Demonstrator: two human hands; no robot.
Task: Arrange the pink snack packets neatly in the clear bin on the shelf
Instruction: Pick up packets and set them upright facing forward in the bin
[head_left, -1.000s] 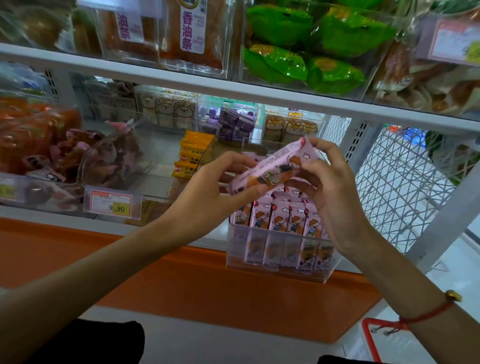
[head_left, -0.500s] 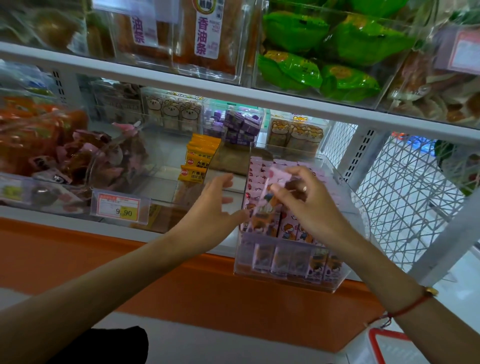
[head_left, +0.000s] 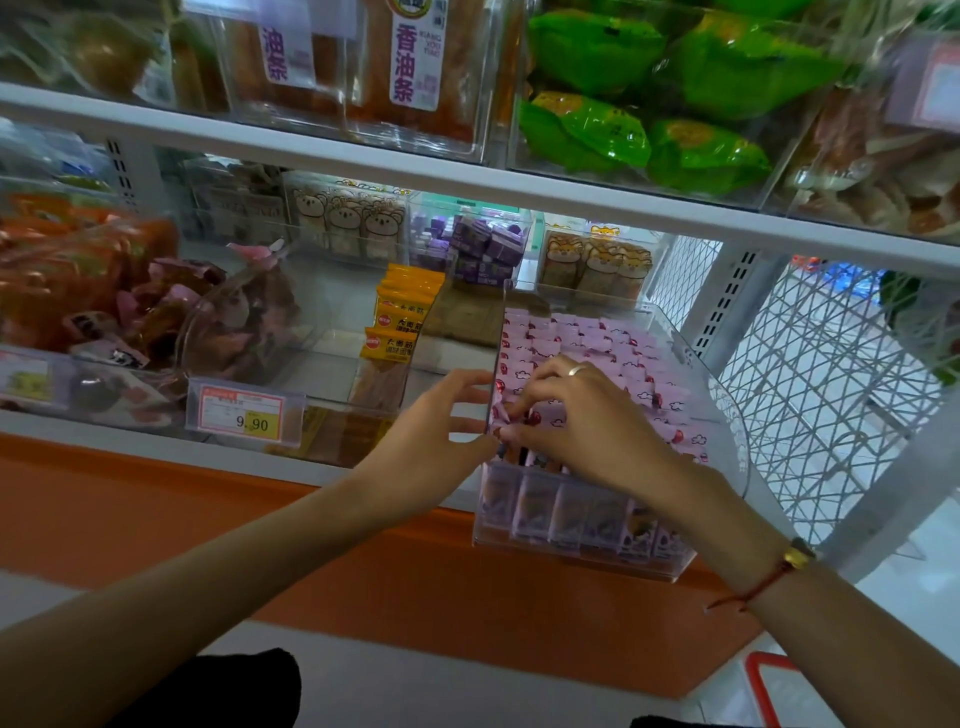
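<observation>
The clear bin (head_left: 722, 395) sticks out from the middle shelf at centre right, filled with rows of upright pink snack packets (head_left: 587, 338). My right hand (head_left: 576, 415) reaches into the bin's front left corner, fingers curled down among the packet tops, pinching one pink packet (head_left: 506, 415) at the front row. My left hand (head_left: 441, 415) rests against the outside of the bin's left wall, fingers straight, holding nothing.
Yellow packets (head_left: 400, 317) stand in the neighbouring clear bin to the left, with a 9.90 price tag (head_left: 244, 415) in front. Orange and pink snacks fill bins at far left. A white wire basket (head_left: 810, 395) sits to the right. The upper shelf edge (head_left: 467, 182) overhangs.
The pink packet, held up in both hands a second ago, has gone down into the bin's front row. My left hand let go and moved to the bin's left wall.
</observation>
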